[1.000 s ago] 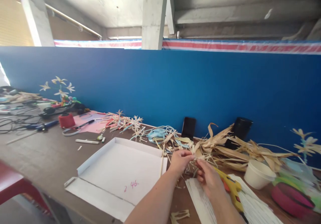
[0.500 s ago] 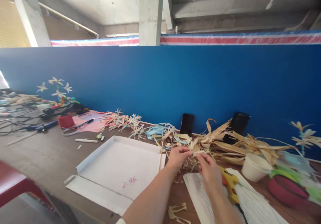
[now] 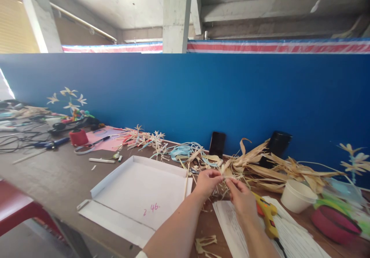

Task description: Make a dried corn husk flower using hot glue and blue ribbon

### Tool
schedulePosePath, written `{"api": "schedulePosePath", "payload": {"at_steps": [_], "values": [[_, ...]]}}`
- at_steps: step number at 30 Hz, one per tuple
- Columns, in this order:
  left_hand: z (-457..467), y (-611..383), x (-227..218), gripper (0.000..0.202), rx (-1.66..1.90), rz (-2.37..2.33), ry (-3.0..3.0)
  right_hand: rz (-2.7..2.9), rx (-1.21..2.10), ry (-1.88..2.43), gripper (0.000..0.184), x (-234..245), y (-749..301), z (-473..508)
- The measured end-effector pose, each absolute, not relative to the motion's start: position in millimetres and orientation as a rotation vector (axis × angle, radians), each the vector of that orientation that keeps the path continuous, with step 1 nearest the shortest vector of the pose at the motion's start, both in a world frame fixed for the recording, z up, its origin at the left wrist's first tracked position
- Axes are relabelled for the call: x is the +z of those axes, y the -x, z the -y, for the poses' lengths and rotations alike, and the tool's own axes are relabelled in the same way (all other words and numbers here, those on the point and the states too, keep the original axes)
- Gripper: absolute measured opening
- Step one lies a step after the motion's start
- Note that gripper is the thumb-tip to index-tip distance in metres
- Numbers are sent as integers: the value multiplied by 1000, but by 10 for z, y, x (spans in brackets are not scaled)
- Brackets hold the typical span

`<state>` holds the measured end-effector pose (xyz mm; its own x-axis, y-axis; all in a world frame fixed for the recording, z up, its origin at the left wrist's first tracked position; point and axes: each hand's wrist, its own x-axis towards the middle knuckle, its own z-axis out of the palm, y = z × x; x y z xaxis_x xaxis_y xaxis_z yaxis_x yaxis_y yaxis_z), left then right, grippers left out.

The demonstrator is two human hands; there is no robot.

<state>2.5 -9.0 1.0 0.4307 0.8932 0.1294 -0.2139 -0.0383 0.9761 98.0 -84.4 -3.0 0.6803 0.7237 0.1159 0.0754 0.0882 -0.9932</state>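
Observation:
My left hand (image 3: 209, 181) and my right hand (image 3: 239, 193) meet above the table, thumbs and fingers pinched close together. Between their tips is a small pale piece of corn husk (image 3: 223, 171), mostly hidden by the fingers. Just behind them lies a heap of dry corn husks (image 3: 251, 156). Thin pale scraps are strewn beneath my hands. To the right of my right wrist, a yellow hot glue gun (image 3: 269, 216) rests on printed paper sheets (image 3: 291, 227). A few cut husk pieces (image 3: 206, 242) lie near the front, between my forearms.
A shallow white box lid (image 3: 127, 196) marked with numbers sits at left. Husk flowers (image 3: 156, 138) and blue cords (image 3: 183, 150) lie along the blue partition (image 3: 173, 96), where two dark phones (image 3: 217, 144) lean. A white cup (image 3: 297, 198) and pink band (image 3: 335, 223) stand right.
My fingertips have drawn slightly closer together, and the pale piece between them shows less. The whole view has shifted a little, with things appearing slightly farther right.

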Motion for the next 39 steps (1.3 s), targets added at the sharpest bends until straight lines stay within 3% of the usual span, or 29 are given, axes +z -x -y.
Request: {"api": "schedulePosePath", "payload": {"at_steps": [13, 29, 39], "values": [[124, 30, 92, 19, 1118, -706, -1477, 384, 972, 979, 25, 22, -1035, 880], [247, 41, 104, 12, 1189, -669, -1845, 419, 926, 981, 22, 54, -976, 859], [135, 12, 69, 16, 1187, -647, -1547, 577, 699, 1113, 34, 87, -964, 894]]}}
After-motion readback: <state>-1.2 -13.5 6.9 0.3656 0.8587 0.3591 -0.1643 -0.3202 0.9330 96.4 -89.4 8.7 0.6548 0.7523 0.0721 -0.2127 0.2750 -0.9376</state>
